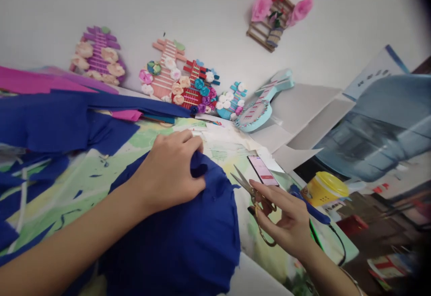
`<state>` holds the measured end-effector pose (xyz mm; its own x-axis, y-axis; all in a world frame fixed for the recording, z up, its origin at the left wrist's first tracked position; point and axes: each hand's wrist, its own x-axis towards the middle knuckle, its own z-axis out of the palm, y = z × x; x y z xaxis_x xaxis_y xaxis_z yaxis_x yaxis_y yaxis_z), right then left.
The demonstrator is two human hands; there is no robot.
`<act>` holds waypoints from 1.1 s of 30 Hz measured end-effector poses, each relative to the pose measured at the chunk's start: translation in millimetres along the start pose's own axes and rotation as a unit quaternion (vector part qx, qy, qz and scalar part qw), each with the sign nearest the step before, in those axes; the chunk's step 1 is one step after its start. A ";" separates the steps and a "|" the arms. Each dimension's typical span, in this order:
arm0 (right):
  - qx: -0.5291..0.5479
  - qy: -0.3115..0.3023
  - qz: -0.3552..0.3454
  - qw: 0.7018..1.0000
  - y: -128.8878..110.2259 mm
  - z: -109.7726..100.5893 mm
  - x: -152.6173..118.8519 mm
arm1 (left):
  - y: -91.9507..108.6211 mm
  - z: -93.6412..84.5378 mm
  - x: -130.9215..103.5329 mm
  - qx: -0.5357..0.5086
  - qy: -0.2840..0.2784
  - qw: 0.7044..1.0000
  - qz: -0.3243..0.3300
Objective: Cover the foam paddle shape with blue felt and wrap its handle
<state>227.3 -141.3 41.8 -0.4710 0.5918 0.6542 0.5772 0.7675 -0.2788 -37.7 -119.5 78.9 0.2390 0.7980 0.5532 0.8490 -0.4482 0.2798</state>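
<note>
A large rounded piece of dark blue fabric (195, 237) with a ragged edge lies in front of me. My left hand (171, 170) rests over its upper part, fingers curled and gripping a fold of it. To the right, my right hand (284, 219) holds a small pair of scissors (249, 189) by the handles. The blades are slightly apart and point up and left, close to the fabric's right edge. Whether they touch the fabric I cannot tell. What lies under the fabric is hidden.
Blue fabric scraps (50, 125) cover the table's left side. Flower-decorated instrument-shaped crafts (168, 69) lean on the wall. A phone (263, 170), a yellow tub (325, 187) and a blue corded tool (314, 211) lie at right, near a large water bottle (380, 121).
</note>
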 end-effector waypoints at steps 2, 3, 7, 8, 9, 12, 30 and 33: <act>0.004 -0.002 0.004 1.000 -4.6 -3.7 -1.0 | 0.3 -0.7 -0.4 -0.016 -0.010 1.000 0.013; 0.005 -0.004 0.007 1.000 -7.1 -5.5 -2.0 | 0.5 -0.9 -0.8 -0.026 -0.016 0.999 0.022; -0.007 -0.018 0.006 1.000 -18.6 -13.6 -5.9 | 0.2 0.5 -3.0 -0.063 -0.034 0.995 0.064; -0.013 -0.018 0.007 1.000 -21.6 -16.0 -6.4 | -0.3 1.3 -3.6 -0.068 -0.035 0.994 0.074; -0.020 -0.017 0.008 1.000 -24.7 -18.6 -6.6 | -0.9 2.2 -4.0 -0.071 -0.037 0.993 0.084; -0.033 -0.019 0.014 0.999 -34.1 -26.5 -5.6 | -2.8 5.4 -5.3 -0.080 -0.043 0.991 0.102; -0.203 -0.047 -0.016 0.978 -49.8 -22.9 -1.6 | -1.7 13.8 -10.0 -0.038 0.027 0.990 0.131; -0.211 -0.042 -0.022 0.976 -50.3 -20.3 0.6 | 3.1 12.7 -10.6 -0.025 0.035 0.989 0.144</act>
<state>211.5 -184.6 70.4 -0.5443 0.5923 0.5941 0.7700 0.6337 0.0737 -31.6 -124.3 64.0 0.4322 0.6060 0.6678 0.7265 -0.6727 0.1402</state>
